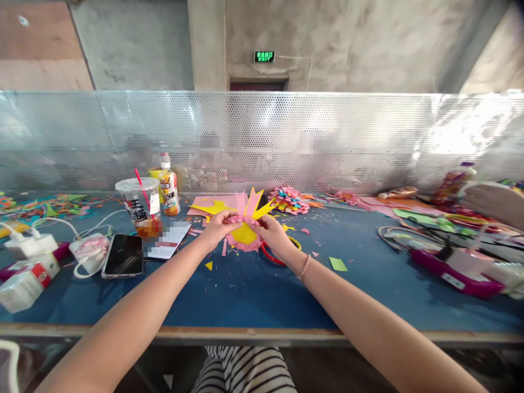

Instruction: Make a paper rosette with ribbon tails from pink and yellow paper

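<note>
Between my two hands is a pink and yellow paper craft [244, 236], with a round yellow middle, a crimped pink edge and pointed strips standing up at its far side. My left hand [223, 228] pinches its left edge, fingers closed. On the other side my right hand [277, 234] grips the right edge, fingers bent round it. Red and yellow rings [273, 258] lie on the table under my right hand. Yellow cut paper [213, 207] and a pink sheet [200, 201] rest just behind my left hand.
Left of me stand a plastic drink cup [143, 204], a juice bottle [169, 188], a phone [123, 255] and white chargers [33, 244]. A pile of folded paper strips [290, 200] sits behind my right hand. A purple power strip [454, 273] and another person's hand [495, 204] are at right.
</note>
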### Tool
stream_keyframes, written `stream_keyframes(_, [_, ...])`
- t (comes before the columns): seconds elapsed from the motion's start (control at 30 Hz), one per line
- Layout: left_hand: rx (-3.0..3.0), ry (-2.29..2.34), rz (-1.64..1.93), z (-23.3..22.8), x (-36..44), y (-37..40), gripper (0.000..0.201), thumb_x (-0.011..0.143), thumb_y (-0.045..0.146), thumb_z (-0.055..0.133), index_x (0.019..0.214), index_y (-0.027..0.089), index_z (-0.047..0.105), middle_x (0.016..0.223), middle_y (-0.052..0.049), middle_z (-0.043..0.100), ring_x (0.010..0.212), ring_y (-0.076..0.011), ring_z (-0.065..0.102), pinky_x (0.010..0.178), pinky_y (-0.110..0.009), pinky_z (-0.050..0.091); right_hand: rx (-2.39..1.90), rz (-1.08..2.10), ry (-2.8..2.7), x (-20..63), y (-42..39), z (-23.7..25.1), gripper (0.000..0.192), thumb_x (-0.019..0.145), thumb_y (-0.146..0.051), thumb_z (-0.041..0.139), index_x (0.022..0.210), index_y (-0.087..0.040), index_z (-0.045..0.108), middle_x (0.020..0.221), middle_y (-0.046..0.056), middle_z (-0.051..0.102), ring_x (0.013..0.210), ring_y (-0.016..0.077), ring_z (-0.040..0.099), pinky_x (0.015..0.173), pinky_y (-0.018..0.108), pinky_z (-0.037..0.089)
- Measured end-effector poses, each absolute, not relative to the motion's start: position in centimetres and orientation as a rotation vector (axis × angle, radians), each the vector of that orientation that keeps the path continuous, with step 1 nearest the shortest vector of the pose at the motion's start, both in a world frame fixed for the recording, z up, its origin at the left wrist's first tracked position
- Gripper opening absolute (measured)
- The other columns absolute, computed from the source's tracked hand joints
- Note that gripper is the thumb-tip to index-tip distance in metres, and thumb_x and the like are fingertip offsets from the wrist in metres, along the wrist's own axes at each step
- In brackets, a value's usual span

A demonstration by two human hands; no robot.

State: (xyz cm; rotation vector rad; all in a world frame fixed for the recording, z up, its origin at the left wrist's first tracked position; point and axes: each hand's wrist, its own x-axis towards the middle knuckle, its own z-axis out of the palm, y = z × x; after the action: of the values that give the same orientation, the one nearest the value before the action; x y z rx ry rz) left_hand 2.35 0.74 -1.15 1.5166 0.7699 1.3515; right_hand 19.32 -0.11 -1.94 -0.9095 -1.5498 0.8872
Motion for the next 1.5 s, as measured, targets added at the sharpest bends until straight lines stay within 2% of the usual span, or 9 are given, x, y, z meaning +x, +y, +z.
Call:
stream_keyframes(0.13, [1.602,0.800,1.322,-0.9,2.4,0.6,0.029,0.055,0.026,0.073,0.076,0.014,0.056,0.070,0.002,0.056,0.067,-0.0111,0.053,0.068,-0.025,0.042,-0.864,0.898,-1.630,19.2,-0.4,-1.6,0.023,0.066,-0.032,0.064,0.083,-0.016,0.061,0.078,0.003,0.062,0.070,0.0145,0.054,0.064,0.027,0.044])
stream_keyframes(0.27, [1.784,0.866,1.311,-1.2,2.3,0.9,0.021,0.063,0.029,0.067,0.074,0.015,0.055,0.067,0.002,0.054,0.065,-0.0117,0.052,0.064,-0.024,0.041,-0.840,0.793,-1.750,19.2,-0.3,-1.5,0.017,0.072,-0.027,0.058,0.085,-0.018,0.063,0.082,0.004,0.062,0.076,0.0165,0.055,0.070,0.030,0.044])
stream_keyframes(0.43, [2.228,0.946,1.551,-0.9,2.0,0.4,0.008,0.073,0.025,0.059,0.072,0.018,0.060,0.078,-0.003,0.057,0.078,-0.0160,0.053,0.073,-0.029,0.041,-0.776,0.316,-1.848,19.8,-0.7,-1.0,0.013,0.075,-0.021,0.054,0.082,-0.022,0.065,0.091,0.005,0.056,0.086,0.0181,0.052,0.076,0.034,0.042])
stream_keyframes(0.53, [2.523,0.875,1.864,0.0,1.8,-1.1,0.006,0.075,0.023,0.058,0.075,0.021,0.063,0.081,-0.004,0.057,0.083,-0.0164,0.051,0.078,-0.032,0.039,-0.662,-0.055,-1.905,20.7,-1.7,-0.5,0.017,0.076,-0.023,0.056,0.091,-0.024,0.063,0.094,0.006,0.053,0.092,0.0202,0.050,0.080,0.037,0.040])
stream_keyframes(0.63, [2.764,0.750,2.082,0.7,1.7,-2.6,0.013,0.075,0.018,0.059,0.085,0.027,0.064,0.085,-0.002,0.059,0.085,-0.0159,0.050,0.081,-0.034,0.036,-0.586,-0.327,-1.924,21.5,-2.5,-0.2,0.024,0.079,-0.022,0.055,0.103,-0.026,0.057,0.096,0.006,0.053,0.093,0.0205,0.049,0.081,0.038,0.037])
stream_keyframes(0.73, [2.868,0.733,2.164,0.8,1.7,-3.3,0.017,0.076,0.016,0.058,0.086,0.029,0.063,0.084,-0.001,0.059,0.085,-0.0153,0.049,0.080,-0.033,0.035,-0.581,-0.466,-1.890,22.0,-2.7,-0.2,0.021,0.082,-0.022,0.050,0.102,-0.028,0.056,0.094,0.006,0.054,0.089,0.0194,0.049,0.080,0.037,0.037])
stream_keyframes(0.83, [2.925,0.763,2.124,0.6,1.7,-3.3,0.015,0.079,0.018,0.054,0.085,0.029,0.063,0.084,-0.001,0.059,0.084,-0.0150,0.049,0.079,-0.032,0.035,-0.611,-0.526,-1.907,22.0,-2.7,-0.2,0.020,0.084,-0.022,0.047,0.099,-0.030,0.058,0.093,0.005,0.054,0.089,0.0192,0.048,0.079,0.037,0.035])
stream_keyframes(1.07, [2.922,0.822,2.141,0.9,2.1,-3.5,0.015,0.081,0.020,0.051,0.085,0.028,0.064,0.082,-0.002,0.057,0.085,-0.0152,0.048,0.077,-0.031,0.035,-0.611,-0.511,-1.960,21.9,-3.3,0.2,0.026,0.086,-0.025,0.045,0.106,-0.035,0.058,0.091,0.004,0.052,0.088,0.0188,0.047,0.080,0.037,0.032])
stream_keyframes(1.5, [2.920,0.855,1.993,0.5,2.0,-3.0,0.016,0.082,0.021,0.050,0.086,0.029,0.064,0.082,-0.001,0.057,0.081,-0.0153,0.046,0.075,-0.032,0.032,-0.576,-0.493,-1.999,21.7,-2.5,-0.2,0.022,0.082,-0.030,0.051,0.103,-0.031,0.057,0.091,0.004,0.047,0.086,0.0197,0.043,0.078,0.038,0.031])
